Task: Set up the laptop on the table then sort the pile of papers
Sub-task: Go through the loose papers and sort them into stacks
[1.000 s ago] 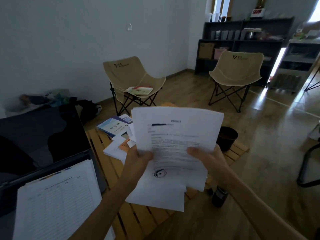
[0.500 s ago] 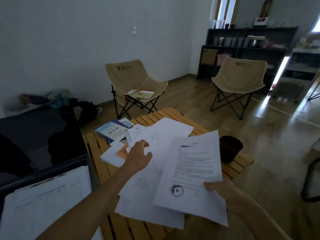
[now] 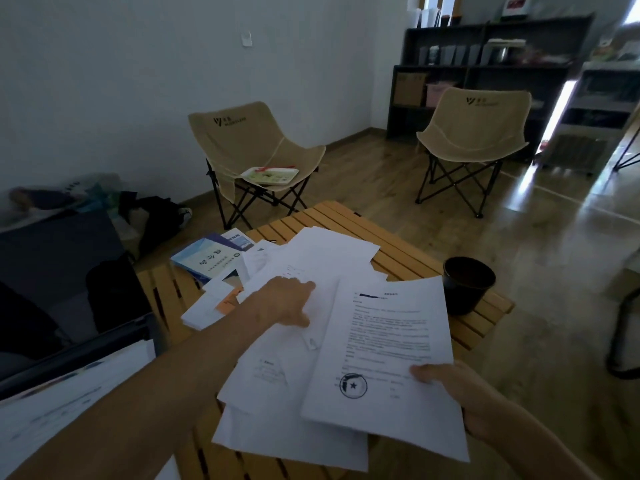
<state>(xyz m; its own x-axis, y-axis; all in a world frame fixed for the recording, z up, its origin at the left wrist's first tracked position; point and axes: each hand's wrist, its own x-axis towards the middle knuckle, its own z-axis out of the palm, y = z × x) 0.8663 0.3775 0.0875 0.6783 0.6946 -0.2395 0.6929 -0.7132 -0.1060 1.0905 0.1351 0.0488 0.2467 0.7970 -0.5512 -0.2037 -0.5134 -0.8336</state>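
Note:
A loose pile of white papers (image 3: 311, 268) covers the middle of the slatted wooden table (image 3: 408, 258). My right hand (image 3: 460, 393) grips a printed sheet with a round stamp (image 3: 388, 344) by its lower right edge, just above the pile. My left hand (image 3: 284, 301) reaches over the pile, its fingers resting on the sheets. The open laptop (image 3: 69, 289) stands at the table's left with a dark screen, and a sheet with a table printed on it (image 3: 62, 403) lies on its keyboard.
A blue booklet (image 3: 207, 259) and small white cards (image 3: 207, 306) lie left of the pile. A dark cup (image 3: 467, 284) stands at the table's right edge. Two beige folding chairs (image 3: 252, 150) (image 3: 478, 129) and a dark shelf (image 3: 485, 74) are beyond.
My left hand has let go of the held papers and moved out over the pile. My right hand has lowered the stamped sheet to the right, close above the table.

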